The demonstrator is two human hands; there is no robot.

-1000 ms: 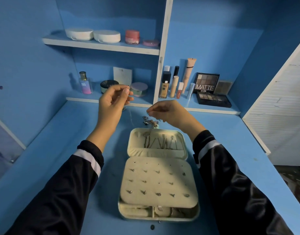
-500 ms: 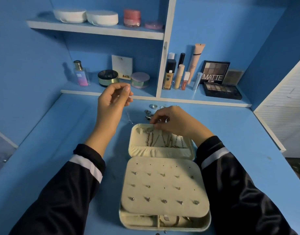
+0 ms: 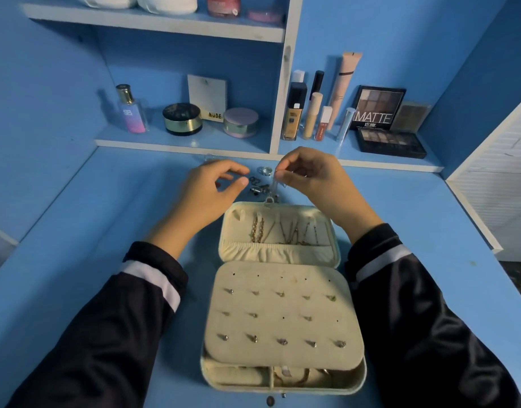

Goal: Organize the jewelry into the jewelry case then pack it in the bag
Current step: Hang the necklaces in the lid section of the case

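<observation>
A cream jewelry case (image 3: pixel 283 375) lies open on the blue desk, its earring panel (image 3: pixel 280 313) dotted with several studs. Chains hang in the lid (image 3: pixel 277 231) above an elastic pocket. Loose rings and small metal pieces (image 3: pixel 260 182) lie on the desk just beyond the lid. My right hand (image 3: pixel 309 178) pinches a thin silver chain (image 3: pixel 274 184) that dangles over those pieces. To the left of the pile hovers my left hand (image 3: pixel 215 187), fingers loosely curved, holding nothing that I can make out.
Behind the desk, a low shelf (image 3: pixel 182 142) carries a perfume bottle (image 3: pixel 130 110), round compacts, foundation tubes (image 3: pixel 312 113) and eyeshadow palettes (image 3: pixel 385 128). A white louvred panel (image 3: pixel 494 184) stands at the right. Two tiny items (image 3: pixel 271 400) lie by the near edge.
My left hand has dropped from its raised pinch down to the desk beside the loose pieces. My right hand left the lid and now lifts a thin chain. The view tilted downward.
</observation>
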